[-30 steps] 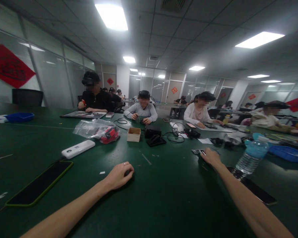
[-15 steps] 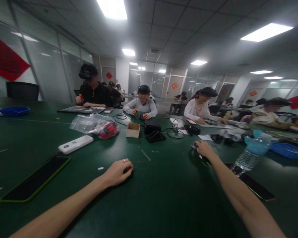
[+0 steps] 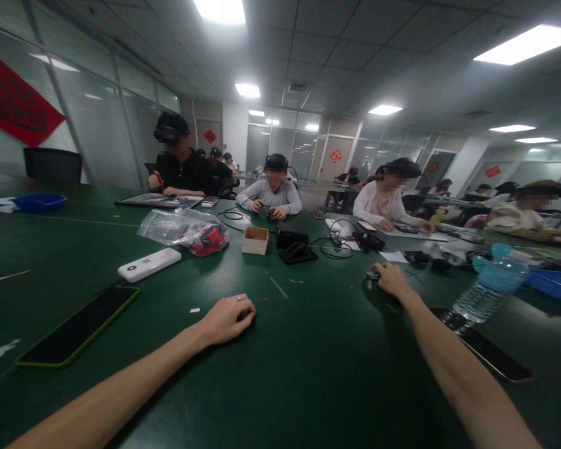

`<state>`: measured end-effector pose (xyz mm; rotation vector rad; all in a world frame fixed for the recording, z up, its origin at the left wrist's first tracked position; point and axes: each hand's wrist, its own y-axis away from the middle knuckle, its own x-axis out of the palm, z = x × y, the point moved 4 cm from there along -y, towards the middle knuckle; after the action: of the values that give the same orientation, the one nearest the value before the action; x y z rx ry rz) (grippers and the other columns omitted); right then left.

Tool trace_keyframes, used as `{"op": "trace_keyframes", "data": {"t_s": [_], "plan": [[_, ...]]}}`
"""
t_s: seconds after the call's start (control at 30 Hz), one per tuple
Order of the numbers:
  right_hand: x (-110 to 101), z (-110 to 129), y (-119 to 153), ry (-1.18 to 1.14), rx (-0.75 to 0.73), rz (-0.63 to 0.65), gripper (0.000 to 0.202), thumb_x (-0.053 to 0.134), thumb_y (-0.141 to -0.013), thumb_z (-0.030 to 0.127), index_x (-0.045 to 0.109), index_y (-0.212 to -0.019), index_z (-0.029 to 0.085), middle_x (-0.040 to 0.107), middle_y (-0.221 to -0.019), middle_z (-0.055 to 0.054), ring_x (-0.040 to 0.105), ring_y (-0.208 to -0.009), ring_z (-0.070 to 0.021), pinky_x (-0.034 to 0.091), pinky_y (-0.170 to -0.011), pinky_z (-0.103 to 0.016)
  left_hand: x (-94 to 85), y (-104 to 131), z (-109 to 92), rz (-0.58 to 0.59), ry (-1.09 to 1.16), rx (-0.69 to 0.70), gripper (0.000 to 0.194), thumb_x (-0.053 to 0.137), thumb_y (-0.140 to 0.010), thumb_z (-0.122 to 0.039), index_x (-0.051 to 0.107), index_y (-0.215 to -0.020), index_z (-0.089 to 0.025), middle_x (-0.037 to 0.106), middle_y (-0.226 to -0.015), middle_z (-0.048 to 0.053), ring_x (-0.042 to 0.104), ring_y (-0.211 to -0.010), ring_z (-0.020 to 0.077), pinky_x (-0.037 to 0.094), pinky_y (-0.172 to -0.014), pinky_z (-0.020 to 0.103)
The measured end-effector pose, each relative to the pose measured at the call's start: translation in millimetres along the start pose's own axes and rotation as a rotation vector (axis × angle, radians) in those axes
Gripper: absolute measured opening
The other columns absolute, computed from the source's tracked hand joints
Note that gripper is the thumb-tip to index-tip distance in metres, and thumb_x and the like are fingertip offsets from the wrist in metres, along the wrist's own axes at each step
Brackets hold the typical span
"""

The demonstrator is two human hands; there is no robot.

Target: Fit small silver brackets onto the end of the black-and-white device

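My left hand (image 3: 231,318) rests on the green table (image 3: 280,380) with its fingers curled in towards the thumb; nothing shows in it. A ring is on one finger, and a small white scrap (image 3: 194,310) lies just left of the hand. Farther out on the right, my right hand (image 3: 391,279) is low over the tabletop. Its fingertips are closed on a small flat greyish piece (image 3: 371,275), whose kind I cannot make out. A black phone (image 3: 493,352) and a clear water bottle with a blue upper part (image 3: 484,293) stand near my right forearm.
At left lie a green-edged phone (image 3: 81,327), a white power bank (image 3: 149,264) and a plastic bag with red items (image 3: 187,232). A small open box (image 3: 255,241) and a black box (image 3: 292,235) are ahead. Several people sit across; a blue tray (image 3: 558,284) is at right.
The view has turned slightly left, so things sit a little farther right in the picture. Both hands keep about the same places on the table.
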<state>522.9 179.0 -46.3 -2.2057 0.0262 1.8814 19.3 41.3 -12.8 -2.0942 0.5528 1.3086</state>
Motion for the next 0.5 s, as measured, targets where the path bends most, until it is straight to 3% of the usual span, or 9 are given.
{"op": "trace_keyframes", "data": {"t_s": [0.1, 0.3, 0.5], "plan": [[0.9, 1.8, 0.0, -0.004, -0.012, 0.013, 0.044, 0.043, -0.080, 0.012, 0.057, -0.118, 0.027, 0.048, -0.122, -0.011, 0.043, -0.106, -0.0293, 0.040, -0.081, -0.038, 0.0, 1.2, -0.2, -0.005, 0.000, 0.002, 0.018, 0.046, -0.084, -0.021, 0.063, -0.087, -0.017, 0.061, -0.086, 0.004, 0.057, -0.074, 0.0146, 0.043, -0.067, 0.023], [1.0, 1.5, 0.2, -0.001, -0.025, -0.008, 0.052, 0.046, -0.078, 0.012, 0.050, -0.128, 0.026, 0.046, -0.125, -0.013, 0.044, -0.106, -0.0316, 0.041, -0.081, -0.040, 1.2, 3.4, 0.4, -0.011, -0.022, 0.008, 0.016, 0.046, -0.084, -0.021, 0.061, -0.087, -0.017, 0.060, -0.087, 0.003, 0.057, -0.074, 0.0142, 0.043, -0.068, 0.023], [4.2, 1.7, -0.3, 0.037, -0.043, 0.005, 0.048, 0.047, -0.079, 0.014, 0.057, -0.122, 0.032, 0.046, -0.127, -0.010, 0.043, -0.108, -0.0325, 0.040, -0.084, -0.042, 0.5, 2.8, -1.4, 0.001, -0.020, 0.006, 0.015, 0.047, -0.084, -0.020, 0.062, -0.088, -0.017, 0.060, -0.087, 0.004, 0.057, -0.075, 0.0147, 0.043, -0.069, 0.024]]}}
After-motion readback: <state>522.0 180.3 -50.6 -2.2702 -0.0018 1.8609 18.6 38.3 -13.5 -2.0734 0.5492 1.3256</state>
